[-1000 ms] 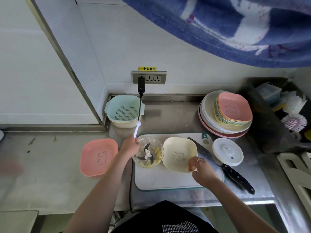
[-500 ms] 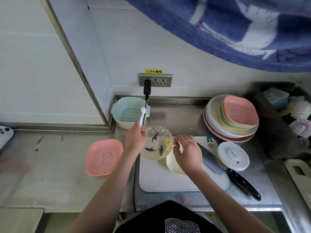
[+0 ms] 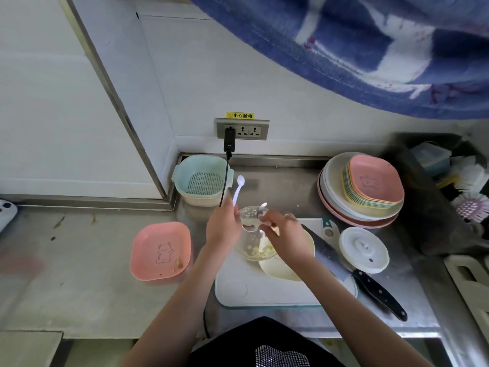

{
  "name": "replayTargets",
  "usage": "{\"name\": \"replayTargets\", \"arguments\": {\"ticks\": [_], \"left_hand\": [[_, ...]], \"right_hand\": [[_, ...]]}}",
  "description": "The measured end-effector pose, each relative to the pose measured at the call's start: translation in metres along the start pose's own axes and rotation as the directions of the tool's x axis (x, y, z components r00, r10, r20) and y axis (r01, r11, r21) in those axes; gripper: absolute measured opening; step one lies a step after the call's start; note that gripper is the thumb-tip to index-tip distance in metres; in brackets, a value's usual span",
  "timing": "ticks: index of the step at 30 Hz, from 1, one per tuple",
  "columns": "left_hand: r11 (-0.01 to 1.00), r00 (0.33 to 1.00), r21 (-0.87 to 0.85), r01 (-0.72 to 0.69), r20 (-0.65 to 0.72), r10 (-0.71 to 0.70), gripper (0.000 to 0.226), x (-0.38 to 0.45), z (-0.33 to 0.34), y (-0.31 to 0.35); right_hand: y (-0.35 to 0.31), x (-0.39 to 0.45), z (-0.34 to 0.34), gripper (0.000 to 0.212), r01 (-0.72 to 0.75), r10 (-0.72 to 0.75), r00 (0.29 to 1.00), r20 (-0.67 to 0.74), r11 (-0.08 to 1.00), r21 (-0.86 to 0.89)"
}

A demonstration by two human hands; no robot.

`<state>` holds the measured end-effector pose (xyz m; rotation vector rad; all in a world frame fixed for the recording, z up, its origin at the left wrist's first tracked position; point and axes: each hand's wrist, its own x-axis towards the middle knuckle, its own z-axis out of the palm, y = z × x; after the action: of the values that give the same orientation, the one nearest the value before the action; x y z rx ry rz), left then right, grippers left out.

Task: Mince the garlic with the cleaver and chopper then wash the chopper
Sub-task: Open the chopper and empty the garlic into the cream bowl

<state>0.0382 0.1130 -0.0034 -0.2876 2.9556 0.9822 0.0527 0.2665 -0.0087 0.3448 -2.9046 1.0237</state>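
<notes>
Left hand (image 3: 221, 230): you are steadying the clear chopper bowl (image 3: 254, 247) by its rim, fingers wrapped round it and also pinching a white spoon (image 3: 237, 190) whose bowl is pointing up toward the wall, seemingly parked there so it is ready for scraping.
Right hand (image 3: 284, 235): you are pinching the blade assembly (image 3: 260, 214) at its stem and holding it over the bowl, probably so clinging garlic is falling back in rather than onto the surface.
Minced garlic (image 3: 258, 251): it is sitting in the bottom of the chopper bowl, which is tilting above the white cutting board (image 3: 264, 290) and overlapping the cream dish (image 3: 285, 268), likely the destination.
Cleaver (image 3: 352, 271): it is lying diagonally at the board's right edge, handle toward you, clear of both hands.
Chopper lid (image 3: 363, 250): it is resting on the steel surface (image 3: 79, 287) to the right of the cleaver, apart from the bowl.
Pink dish (image 3: 161, 251): it is standing alone left of the board, a few scraps inside.
Stage: mincing is looking done; emptying appears underway, with 1 job, the washing, not yet started.
</notes>
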Motion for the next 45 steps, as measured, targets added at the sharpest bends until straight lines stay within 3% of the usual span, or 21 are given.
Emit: {"name": "replayTargets", "arguments": {"ticks": [3, 9, 11, 15, 18, 20, 22, 26, 31, 33, 34, 36, 37, 39, 41, 45], "left_hand": [[1.000, 1.000, -0.028, 0.010, 0.024, -0.010, 0.010, 0.001, 0.000, 0.003], [0.995, 0.998, -0.096, -0.009, 0.054, 0.014, 0.008, 0.002, 0.003, 0.013], [0.997, 0.998, -0.078, -0.011, 0.055, 0.015, 0.009, 0.002, 0.005, 0.014], [0.998, 0.998, -0.056, 0.032, 0.056, -0.028, 0.008, 0.002, 0.011, 0.012], [0.998, 0.997, -0.030, 0.058, 0.046, -0.057, 0.010, 0.004, 0.013, 0.006], [0.997, 0.997, -0.012, 0.078, 0.025, -0.077, 0.013, 0.004, 0.013, 0.002], [0.995, 0.995, -0.003, 0.098, 0.006, -0.097, 0.014, 0.004, 0.013, -0.002], [0.990, 0.990, -0.004, 0.141, -0.027, -0.141, 0.013, 0.007, 0.012, -0.010], [0.986, 0.986, 0.008, 0.164, -0.014, -0.164, 0.009, 0.008, 0.013, -0.013], [0.987, 0.987, 0.003, 0.161, -0.002, -0.161, 0.008, 0.009, 0.015, -0.010], [0.987, 0.987, 0.003, 0.160, 0.003, -0.160, 0.009, 0.010, 0.017, -0.008], [0.988, 0.988, 0.002, 0.152, 0.010, -0.152, 0.010, 0.012, 0.019, -0.003], [0.990, 0.990, -0.016, 0.137, 0.010, -0.137, 0.009, 0.012, 0.021, 0.001], [0.992, 0.995, -0.076, 0.098, 0.005, -0.098, 0.007, 0.012, 0.024, 0.009], [0.991, 0.997, -0.110, 0.071, 0.003, -0.071, 0.010, 0.010, 0.025, 0.020], [0.999, 0.999, -0.001, -0.046, -0.028, 0.046, 0.010, 0.005, 0.028, 0.033]], "right_hand": [[0.013, -0.001, -0.001, 0.013, -0.037, 0.039, 0.997, 0.064, 0.999, -0.037], [0.021, 0.000, -0.004, 0.010, -0.104, 0.104, 0.994, 0.032, 0.994, -0.019], [0.021, 0.001, -0.010, 0.010, -0.109, 0.113, 0.991, -0.079, 0.993, 0.051], [0.034, 0.001, -0.027, 0.012, -0.154, 0.171, 0.973, -0.153, 0.981, 0.118], [0.055, -0.002, -0.042, 0.012, -0.205, 0.298, 0.865, -0.403, 0.944, 0.259], [0.074, 0.001, -0.050, 0.008, -0.277, 0.364, 0.819, -0.443, 0.928, 0.251], [0.099, 0.009, -0.052, 0.002, -0.368, 0.382, 0.855, -0.352, 0.924, 0.109], [0.134, 0.018, -0.046, 0.015, -0.441, 0.414, 0.896, -0.159, 0.869, -0.223], [0.148, 0.017, -0.037, 0.013, -0.465, 0.494, 0.870, 0.017, 0.830, -0.306], [0.146, 0.016, -0.039, 0.009, -0.465, 0.480, 0.877, -0.003, 0.849, -0.251], [0.141, 0.014, -0.042, 0.008, -0.452, 0.445, 0.892, -0.080, 0.874, -0.176], [0.122, 0.012, -0.047, 0.011, -0.416, 0.424, 0.862, -0.279, 0.905, 0.088], [0.109, 0.014, -0.047, 0.014, -0.406, 0.461, 0.837, -0.296, 0.885, 0.229], [0.081, 0.023, -0.042, 0.017, -0.408, 0.491, 0.863, -0.118, 0.816, 0.410], [0.058, 0.028, -0.033, 0.027, -0.416, 0.428, 0.901, 0.071, 0.807, 0.418], [0.028, 0.042, -0.037, 0.024, -0.239, 0.286, 0.955, -0.073, 0.894, 0.379]]}}
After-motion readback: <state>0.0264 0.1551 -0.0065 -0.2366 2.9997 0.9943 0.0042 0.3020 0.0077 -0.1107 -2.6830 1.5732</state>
